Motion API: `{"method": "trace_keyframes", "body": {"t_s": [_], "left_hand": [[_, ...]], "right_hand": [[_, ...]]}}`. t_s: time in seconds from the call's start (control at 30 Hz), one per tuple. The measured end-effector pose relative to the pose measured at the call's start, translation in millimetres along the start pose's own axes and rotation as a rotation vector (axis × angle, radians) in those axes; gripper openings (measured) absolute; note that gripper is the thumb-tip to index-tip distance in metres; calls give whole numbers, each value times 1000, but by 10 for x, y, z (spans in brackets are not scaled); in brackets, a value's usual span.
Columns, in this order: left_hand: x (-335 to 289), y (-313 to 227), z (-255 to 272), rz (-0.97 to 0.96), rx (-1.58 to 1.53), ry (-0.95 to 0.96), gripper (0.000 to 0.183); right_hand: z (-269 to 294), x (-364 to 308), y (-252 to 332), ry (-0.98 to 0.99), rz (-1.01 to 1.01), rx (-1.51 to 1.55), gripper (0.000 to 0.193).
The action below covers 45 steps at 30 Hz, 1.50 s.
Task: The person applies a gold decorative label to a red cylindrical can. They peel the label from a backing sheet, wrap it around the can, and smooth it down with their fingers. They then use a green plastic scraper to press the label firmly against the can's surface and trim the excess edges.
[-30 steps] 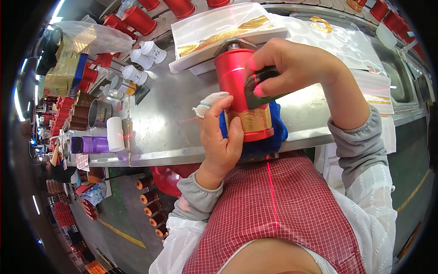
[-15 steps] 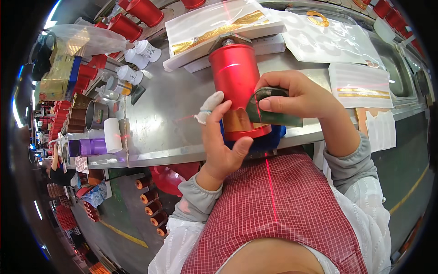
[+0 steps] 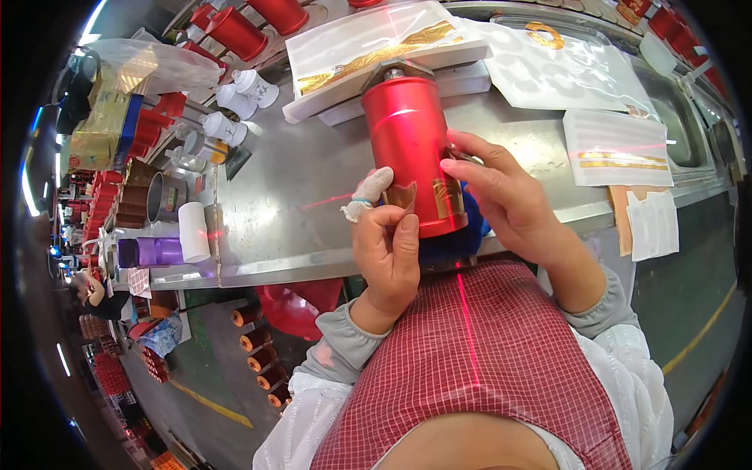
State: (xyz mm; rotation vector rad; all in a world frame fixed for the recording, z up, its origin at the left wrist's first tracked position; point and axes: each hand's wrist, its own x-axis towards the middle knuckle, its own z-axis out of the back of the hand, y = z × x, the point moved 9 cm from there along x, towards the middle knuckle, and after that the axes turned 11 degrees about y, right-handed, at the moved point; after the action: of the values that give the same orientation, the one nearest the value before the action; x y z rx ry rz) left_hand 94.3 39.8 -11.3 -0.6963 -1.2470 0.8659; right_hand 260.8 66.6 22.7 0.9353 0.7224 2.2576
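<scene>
A red metal cylinder (image 3: pixel 403 117) lies on a fixture in front of me, its far end at a metal nut. Around its near end runs a shiny gold decal strip (image 3: pixel 448 197). My left hand (image 3: pixel 388 254) is closed at the cylinder's left side, thumb and a finger pinching a loose flap of that strip. One finger, in a white fabric cover (image 3: pixel 370 192), rests against the red wall. My right hand (image 3: pixel 505 192) is closed at the right side, gripping a thin dark green flat scraper (image 3: pixel 464 157), seen nearly edge-on and mostly hidden by the fingers.
Behind the cylinder, a white board (image 3: pixel 376 47) bears a gold decal sheet. More decal sheets (image 3: pixel 619 149) lie right, near a sink (image 3: pixel 685 129). Left stand white bottles (image 3: pixel 254 88), a paper roll (image 3: pixel 193 233) and a purple bottle (image 3: pixel 149 252). Blue cloth (image 3: pixel 450 244) sits under the cylinder.
The cylinder has turned, bringing the gold strip's other part into view. My left hand has closed on the flap. My right hand has tilted the scraper from flat to edge-on.
</scene>
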Motion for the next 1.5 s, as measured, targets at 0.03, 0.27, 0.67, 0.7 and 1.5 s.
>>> {"method": "trace_keyframes", "body": {"t_s": [0.03, 0.27, 0.67, 0.7, 1.5], "left_hand": [[-13, 8, -9, 17, -38, -6, 11], [-110, -62, 0, -97, -188, 43, 43], [-134, -283, -199, -237, 690, 285, 50], [-122, -286, -223, -234, 692, 301, 49], [166, 204, -136, 373, -431, 225, 84]], "right_hand": [[1, -5, 22, -73, -5, -12, 57], [-87, -117, 26, -91, -56, -120, 54], [-336, -262, -70, -15, -81, -145, 74], [-337, -263, -69, -21, -79, -146, 74], [68, -369, -272, -156, -380, 650, 52]]}}
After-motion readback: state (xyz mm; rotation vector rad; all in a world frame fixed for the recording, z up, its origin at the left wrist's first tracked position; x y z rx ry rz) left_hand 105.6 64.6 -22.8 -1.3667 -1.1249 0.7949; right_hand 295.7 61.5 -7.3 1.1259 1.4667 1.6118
